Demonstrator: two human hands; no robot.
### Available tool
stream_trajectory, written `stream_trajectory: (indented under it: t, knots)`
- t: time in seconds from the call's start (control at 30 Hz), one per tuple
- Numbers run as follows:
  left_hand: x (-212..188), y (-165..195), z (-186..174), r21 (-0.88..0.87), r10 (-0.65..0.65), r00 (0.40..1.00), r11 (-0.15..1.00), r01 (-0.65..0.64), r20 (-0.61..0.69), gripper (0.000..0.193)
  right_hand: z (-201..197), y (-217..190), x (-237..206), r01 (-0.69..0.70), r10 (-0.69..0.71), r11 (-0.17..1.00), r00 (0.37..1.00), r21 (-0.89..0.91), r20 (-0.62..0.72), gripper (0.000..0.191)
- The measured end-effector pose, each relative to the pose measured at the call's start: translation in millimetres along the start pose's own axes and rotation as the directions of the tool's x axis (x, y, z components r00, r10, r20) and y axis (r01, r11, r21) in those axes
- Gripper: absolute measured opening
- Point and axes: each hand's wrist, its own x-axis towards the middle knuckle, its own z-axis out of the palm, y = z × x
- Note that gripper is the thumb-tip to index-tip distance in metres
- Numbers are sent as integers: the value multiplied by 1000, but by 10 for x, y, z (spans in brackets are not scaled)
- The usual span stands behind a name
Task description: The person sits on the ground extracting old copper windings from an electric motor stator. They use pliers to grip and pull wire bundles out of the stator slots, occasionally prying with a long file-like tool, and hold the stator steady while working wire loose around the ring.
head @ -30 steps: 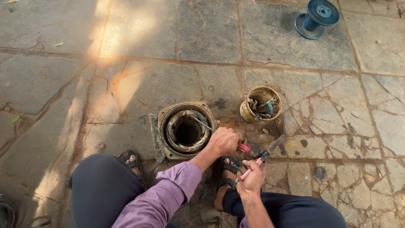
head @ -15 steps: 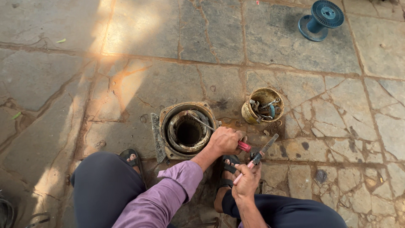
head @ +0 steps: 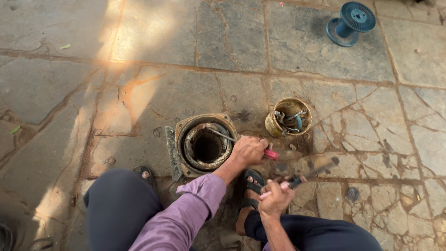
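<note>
My left hand (head: 248, 150) grips a red-handled screwdriver (head: 269, 155) whose thin shaft reaches left into a round, rusty motor stator housing (head: 204, 145) standing on the stone floor. My right hand (head: 275, 199) holds a dark, pink-handled tool (head: 302, 177) that points up and right and is blurred by motion. It hovers just right of my sandalled foot (head: 251, 185). My purple sleeve (head: 186, 218) crosses between my knees.
A small yellowish tin (head: 288, 117) with metal tools in it stands right of the housing. A blue empty spool (head: 350, 22) lies at the far right top. A flat metal piece (head: 172, 152) leans against the housing's left side. Cracked stone paving surrounds everything.
My right hand has swung its tool from near the screwdriver handle down and to the right. My left hand and the screwdriver have stayed at the housing's rim.
</note>
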Motion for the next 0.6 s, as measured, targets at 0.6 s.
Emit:
stream_trajectory:
  t: [0.6]
  knots:
    - [98,112,-52,-30,-108,994,994,109,26,26,75,-368,121,-132,132,991,991,29,4,60]
